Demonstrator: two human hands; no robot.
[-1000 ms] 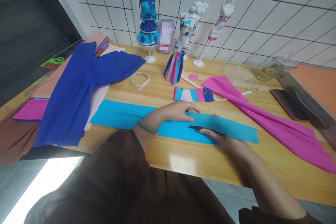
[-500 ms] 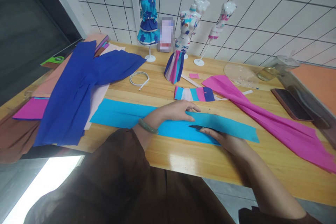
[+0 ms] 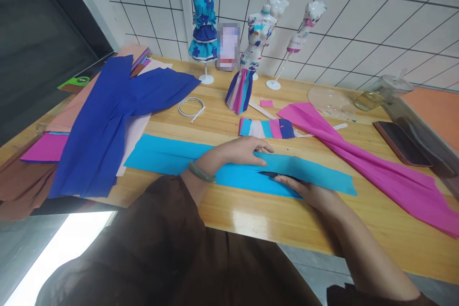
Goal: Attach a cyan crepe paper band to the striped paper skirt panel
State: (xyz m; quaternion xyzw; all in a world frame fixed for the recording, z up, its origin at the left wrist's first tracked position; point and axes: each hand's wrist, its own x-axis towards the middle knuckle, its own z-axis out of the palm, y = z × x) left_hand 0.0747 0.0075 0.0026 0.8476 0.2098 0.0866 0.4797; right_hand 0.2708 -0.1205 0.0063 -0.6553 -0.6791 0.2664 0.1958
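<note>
A long strip of turquoise cloth (image 3: 168,154) lies across the table in front of me. My left hand (image 3: 247,149) rests on its middle, palm down, with thumb and fingers apart. Dark scissors (image 3: 268,173) have their pointed tip at a slit in the cloth, just below the left fingertips. My right hand (image 3: 308,190) is closed around their handles; a lifted flap of the turquoise cloth covers most of the grip and fingers.
Blue cloth (image 3: 96,124) lies over paler sheets at left. Near the centre are a coiled tape (image 3: 190,107) and a striped cloth piece (image 3: 266,128). Pink cloth (image 3: 358,158) and a phone (image 3: 401,143) lie at right. Small dress forms, one in blue clothes (image 3: 204,24), stand behind.
The view has shifted very slightly. Both hands, the scissors and the turquoise cloth look practically the same as before.
</note>
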